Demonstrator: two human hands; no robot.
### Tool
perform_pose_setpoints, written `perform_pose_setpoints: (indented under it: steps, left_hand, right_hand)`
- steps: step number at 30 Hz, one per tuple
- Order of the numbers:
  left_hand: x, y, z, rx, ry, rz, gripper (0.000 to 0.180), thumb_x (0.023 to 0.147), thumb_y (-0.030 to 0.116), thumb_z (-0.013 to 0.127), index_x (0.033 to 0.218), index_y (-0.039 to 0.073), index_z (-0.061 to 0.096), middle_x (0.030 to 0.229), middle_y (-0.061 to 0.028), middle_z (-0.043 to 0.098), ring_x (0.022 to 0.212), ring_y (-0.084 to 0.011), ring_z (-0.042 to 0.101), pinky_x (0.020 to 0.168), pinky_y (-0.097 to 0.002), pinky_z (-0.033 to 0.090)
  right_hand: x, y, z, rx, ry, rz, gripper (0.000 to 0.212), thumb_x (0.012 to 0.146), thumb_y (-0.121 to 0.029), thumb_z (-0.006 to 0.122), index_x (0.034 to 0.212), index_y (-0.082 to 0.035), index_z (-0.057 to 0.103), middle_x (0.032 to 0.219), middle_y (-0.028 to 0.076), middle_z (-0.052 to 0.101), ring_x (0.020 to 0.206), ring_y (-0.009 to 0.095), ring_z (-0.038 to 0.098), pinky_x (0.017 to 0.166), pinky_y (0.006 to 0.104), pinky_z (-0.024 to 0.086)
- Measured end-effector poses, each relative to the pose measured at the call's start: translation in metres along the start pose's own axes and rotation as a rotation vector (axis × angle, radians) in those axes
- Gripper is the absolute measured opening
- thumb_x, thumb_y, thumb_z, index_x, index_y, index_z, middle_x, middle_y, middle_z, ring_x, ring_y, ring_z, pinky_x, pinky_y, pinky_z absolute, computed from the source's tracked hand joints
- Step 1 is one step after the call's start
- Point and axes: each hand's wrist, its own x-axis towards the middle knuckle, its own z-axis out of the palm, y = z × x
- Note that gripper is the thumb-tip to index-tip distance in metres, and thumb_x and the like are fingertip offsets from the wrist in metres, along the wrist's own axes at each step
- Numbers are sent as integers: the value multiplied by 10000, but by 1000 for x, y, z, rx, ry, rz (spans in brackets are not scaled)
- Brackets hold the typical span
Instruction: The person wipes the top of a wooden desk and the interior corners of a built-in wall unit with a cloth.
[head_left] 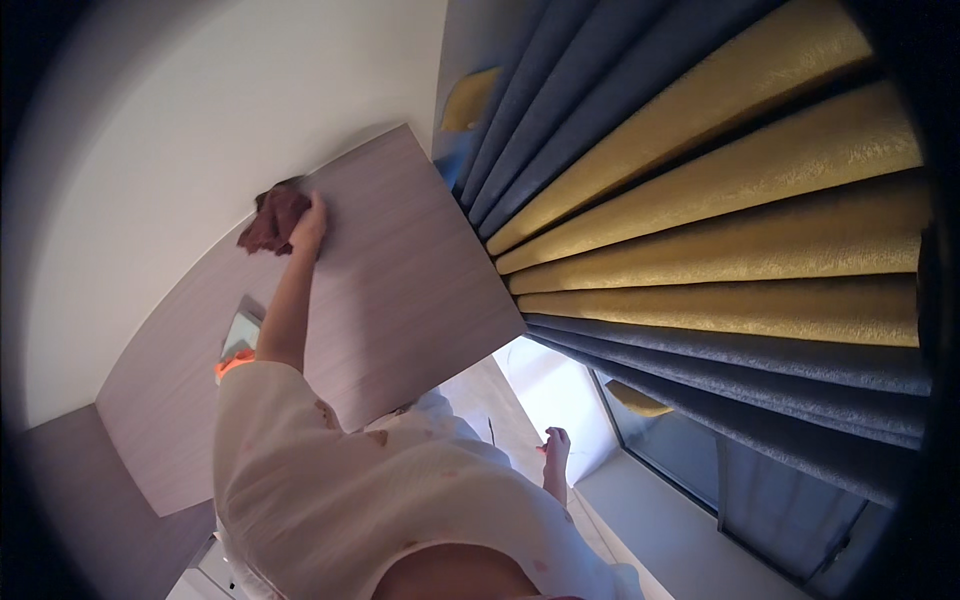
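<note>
My left hand (312, 226) grips a crumpled dark brown cloth (272, 220), which lies against the wood-grain tabletop (410, 260) near its edge along the wall. The left arm is stretched out across this surface. My right hand (556, 446) hangs lower at the right, beyond the tabletop's edge, with its fingers curled. A small red bit shows at those fingers, too small to name. Beside my left forearm rest a pale flat object (241, 333) and something bright orange (235, 362), both partly hidden by the arm and sleeve.
A pale wall (220, 90) borders the tabletop. Long yellow and grey-blue curtains (700, 220) hang close to its right end. A dark-framed glass panel (670, 450) stands at the lower right, and a wood-grain side panel (110, 490) at the lower left.
</note>
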Motion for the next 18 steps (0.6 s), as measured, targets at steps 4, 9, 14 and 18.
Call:
perform_pose_setpoints:
  steps: [4, 9, 14, 18]
  left_hand:
    - [-13, 63, 30, 116, 94, 144, 519, 721, 450, 261, 969, 33, 443, 1019, -112, 447, 970, -258, 384, 833, -329, 278]
    - [12, 54, 66, 119, 186, 284, 514, 719, 428, 283, 995, 14, 413, 1067, -143, 394, 1024, -278, 315, 870, -314, 223]
    - [17, 103, 93, 144, 180, 569, 522, 718, 413, 282, 992, -11, 414, 1078, -175, 370, 1044, -283, 286, 889, -310, 177]
    - [-14, 150, 70, 31, 54, 649, 534, 724, 422, 275, 998, -15, 411, 1050, -185, 392, 1017, -297, 322, 866, -316, 215]
  right_hand:
    - [12, -22, -16, -31, 22, -55, 130, 669, -139, 417, 706, -26, 469, 494, -2, 346, 379, 70, 345, 378, 220, 392]
    - [11, -12, -25, -69, 76, -30, 138, 667, -128, 408, 719, -19, 476, 490, -2, 344, 377, 72, 357, 368, 219, 393]
    - [14, 2, -15, -25, 26, -10, 128, 665, -152, 438, 690, -28, 460, 496, -1, 349, 388, 65, 329, 368, 220, 385]
    - [4, -6, -17, -39, 56, -39, 137, 671, -141, 412, 707, -21, 467, 485, -9, 343, 362, 64, 349, 367, 209, 389]
